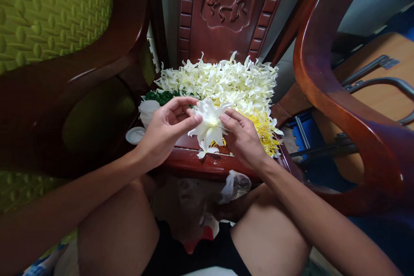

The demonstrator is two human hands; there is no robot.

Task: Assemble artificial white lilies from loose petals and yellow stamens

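Above the front of a carved wooden chair seat (194, 161), a white artificial flower (211, 121) is held up between both hands. My left hand (168, 127) pinches its left petals with thumb and forefinger, the other fingers curled behind. On the opposite side, my right hand (242, 133) is closed at the right petals. A thin line, perhaps wire or thread, runs from the flower's centre towards my right fingers. Just below lies a loose white petal piece (207, 151). Behind the hands, many white petal pieces (220, 77) are heaped on the seat.
Yellow stringy pieces (267, 133) lie at the heap's right, green ones (163, 95) at its left. A white cup (148, 110) and a small white lid-like dish (135, 135) stand at the left. Crumpled clear plastic (237, 185) is below the seat edge. Curved armrests (307, 60) flank the seat.
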